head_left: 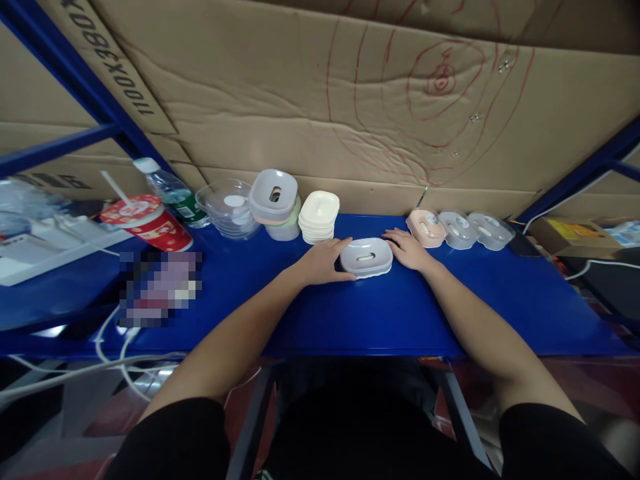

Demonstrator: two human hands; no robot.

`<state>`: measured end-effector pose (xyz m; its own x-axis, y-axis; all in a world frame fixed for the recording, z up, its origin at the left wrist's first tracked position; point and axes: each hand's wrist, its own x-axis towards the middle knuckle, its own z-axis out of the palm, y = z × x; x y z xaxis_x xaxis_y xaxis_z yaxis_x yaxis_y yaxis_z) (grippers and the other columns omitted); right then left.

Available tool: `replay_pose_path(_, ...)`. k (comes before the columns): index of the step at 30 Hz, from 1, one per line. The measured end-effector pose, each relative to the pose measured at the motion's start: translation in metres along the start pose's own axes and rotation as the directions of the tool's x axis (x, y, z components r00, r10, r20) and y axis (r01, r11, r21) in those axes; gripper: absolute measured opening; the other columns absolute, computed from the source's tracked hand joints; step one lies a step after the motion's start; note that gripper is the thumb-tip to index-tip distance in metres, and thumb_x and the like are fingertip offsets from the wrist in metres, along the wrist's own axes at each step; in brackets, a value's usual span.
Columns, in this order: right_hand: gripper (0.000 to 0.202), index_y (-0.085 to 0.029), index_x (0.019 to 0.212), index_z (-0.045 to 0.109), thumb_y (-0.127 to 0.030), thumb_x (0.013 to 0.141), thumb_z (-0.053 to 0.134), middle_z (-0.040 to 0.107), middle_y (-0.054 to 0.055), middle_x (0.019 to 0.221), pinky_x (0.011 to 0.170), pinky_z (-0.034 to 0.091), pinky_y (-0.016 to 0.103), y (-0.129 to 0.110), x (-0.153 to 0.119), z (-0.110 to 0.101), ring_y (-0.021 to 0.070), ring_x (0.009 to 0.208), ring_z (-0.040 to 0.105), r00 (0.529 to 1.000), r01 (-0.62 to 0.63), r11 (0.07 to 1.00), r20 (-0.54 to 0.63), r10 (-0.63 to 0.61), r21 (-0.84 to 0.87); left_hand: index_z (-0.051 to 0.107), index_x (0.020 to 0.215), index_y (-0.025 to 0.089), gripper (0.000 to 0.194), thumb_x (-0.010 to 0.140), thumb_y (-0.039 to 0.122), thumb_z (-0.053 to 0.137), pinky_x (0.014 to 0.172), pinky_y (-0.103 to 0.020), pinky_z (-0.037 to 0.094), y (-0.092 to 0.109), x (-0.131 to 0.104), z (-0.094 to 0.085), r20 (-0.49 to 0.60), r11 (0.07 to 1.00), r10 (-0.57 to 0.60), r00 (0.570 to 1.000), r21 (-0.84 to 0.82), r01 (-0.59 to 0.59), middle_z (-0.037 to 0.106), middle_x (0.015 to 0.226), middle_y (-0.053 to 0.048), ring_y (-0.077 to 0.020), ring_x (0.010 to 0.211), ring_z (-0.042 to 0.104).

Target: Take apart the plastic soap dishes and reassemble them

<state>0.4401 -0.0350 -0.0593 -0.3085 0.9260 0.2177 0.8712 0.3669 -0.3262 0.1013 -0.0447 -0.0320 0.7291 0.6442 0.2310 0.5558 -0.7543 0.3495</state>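
Observation:
A light grey plastic soap dish (367, 254) with a slot in its middle sits on the blue table in front of me. My left hand (326, 262) grips its left end, thumb at the near edge and fingers at the far side. At the right end, my right hand (407, 249) rests with stretched fingers, close against the rim; firm contact is hard to make out. Behind my left hand stands a stack of cream-coloured trays (319, 215). Just past my right hand is a peach soap dish (427, 227) with a clear cover.
Two grey dishes with clear covers (457, 230) continue the row at right. Stacked grey and green dishes (275, 193), clear covers (230, 210), a bottle (175, 195) and a red cup (155, 223) stand left. Cardboard (280, 100) walls the back. Cables (123, 360) hang at left.

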Motion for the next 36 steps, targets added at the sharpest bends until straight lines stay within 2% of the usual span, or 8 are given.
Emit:
replay_pose_path(7, 0.053, -0.024, 0.148, 0.069, -0.048, 0.112, 0.038, 0.063, 0.013, 0.161, 0.128, 0.040, 0.068, -0.0020, -0.0011, -0.0009, 0.0362, 0.157, 0.051, 1.000, -0.003, 1.000, 0.019, 0.003, -0.016, 0.044, 0.166, 0.014, 0.112, 0.083, 0.082, 0.074, 0.120, -0.056, 0.044, 0.0009, 0.0007, 0.0019, 0.025, 1.000, -0.009, 1.000, 0.026, 0.009, 0.060, 0.156, -0.027, -0.0439, 0.143, 0.059)
replay_pose_path(12, 0.059, -0.024, 0.145, 0.071, -0.046, 0.115, 0.026, 0.066, 0.011, 0.157, 0.131, 0.039, 0.064, -0.0020, -0.0002, -0.0019, 0.0320, 0.155, 0.054, 1.000, 0.005, 1.000, 0.000, -0.005, 0.011, 0.042, 0.167, 0.014, 0.112, 0.084, 0.085, 0.071, 0.117, -0.052, 0.045, 0.0004, 0.0016, 0.0023, -0.001, 0.999, -0.020, 1.000, 0.040, 0.020, 0.062, 0.152, -0.026, -0.0427, 0.141, 0.061)
replay_pose_path(19, 0.051, -0.025, 0.148, 0.068, -0.045, 0.112, 0.039, 0.062, 0.011, 0.162, 0.130, 0.039, 0.066, -0.0013, -0.0005, -0.0020, 0.0340, 0.157, 0.051, 0.999, 0.014, 0.999, 0.030, -0.013, -0.031, 0.045, 0.164, 0.010, 0.111, 0.086, 0.086, 0.068, 0.115, -0.055, 0.046, -0.0018, 0.0028, 0.0062, 0.007, 1.000, 0.002, 1.000, 0.026, -0.002, 0.063, 0.150, -0.029, -0.0445, 0.138, 0.062)
replay_pose_path(24, 0.057, -0.027, 0.144, 0.072, -0.050, 0.115, 0.029, 0.067, 0.008, 0.157, 0.132, 0.038, 0.064, -0.0019, -0.0007, -0.0023, 0.0320, 0.154, 0.054, 1.000, 0.021, 0.999, -0.003, -0.021, 0.032, 0.040, 0.167, 0.016, 0.111, 0.085, 0.083, 0.071, 0.117, -0.053, 0.046, -0.0013, 0.0023, 0.0069, 0.003, 1.000, -0.001, 1.000, 0.000, 0.001, 0.061, 0.154, -0.026, -0.0427, 0.141, 0.060)
replay_pose_path(27, 0.061, -0.027, 0.141, 0.074, -0.054, 0.115, 0.026, 0.069, 0.009, 0.154, 0.132, 0.039, 0.059, -0.0011, 0.0002, -0.0043, 0.0313, 0.152, 0.057, 1.000, 0.006, 0.997, -0.022, -0.004, 0.072, 0.037, 0.169, 0.011, 0.115, 0.086, 0.082, 0.071, 0.121, -0.055, 0.043, 0.0008, 0.0020, 0.0054, 0.012, 1.000, -0.010, 1.000, -0.001, 0.010, 0.055, 0.160, -0.029, -0.0443, 0.146, 0.056)
replay_pose_path(30, 0.053, -0.026, 0.141, 0.075, -0.049, 0.115, 0.035, 0.069, 0.009, 0.154, 0.133, 0.038, 0.056, 0.0003, 0.0013, -0.0062, 0.0304, 0.152, 0.057, 0.999, 0.037, 0.997, -0.005, -0.036, 0.068, 0.036, 0.168, 0.007, 0.115, 0.088, 0.082, 0.069, 0.120, -0.056, 0.043, 0.0013, 0.0021, 0.0050, 0.011, 1.000, -0.009, 1.000, -0.005, 0.009, 0.053, 0.161, -0.031, -0.0454, 0.145, 0.056)
replay_pose_path(33, 0.045, -0.026, 0.143, 0.074, -0.044, 0.111, 0.047, 0.067, 0.009, 0.157, 0.133, 0.037, 0.059, 0.0010, 0.0023, -0.0067, 0.0321, 0.155, 0.054, 0.999, 0.023, 0.997, 0.021, -0.024, 0.070, 0.037, 0.169, 0.011, 0.111, 0.089, 0.082, 0.068, 0.117, -0.056, 0.045, -0.0005, 0.0024, 0.0062, -0.001, 1.000, 0.011, 1.000, -0.007, -0.011, 0.057, 0.158, -0.028, -0.0438, 0.142, 0.059)
replay_pose_path(36, 0.046, -0.032, 0.142, 0.075, -0.048, 0.112, 0.044, 0.066, 0.006, 0.158, 0.131, 0.035, 0.068, 0.0001, 0.0026, -0.0064, 0.0344, 0.158, 0.050, 0.998, -0.065, 0.988, 0.027, 0.062, 0.137, 0.038, 0.169, 0.014, 0.110, 0.089, 0.082, 0.067, 0.118, -0.056, 0.045, -0.0014, 0.0026, 0.0075, -0.003, 1.000, 0.030, 1.000, 0.003, -0.030, 0.057, 0.158, -0.027, -0.0430, 0.141, 0.059)
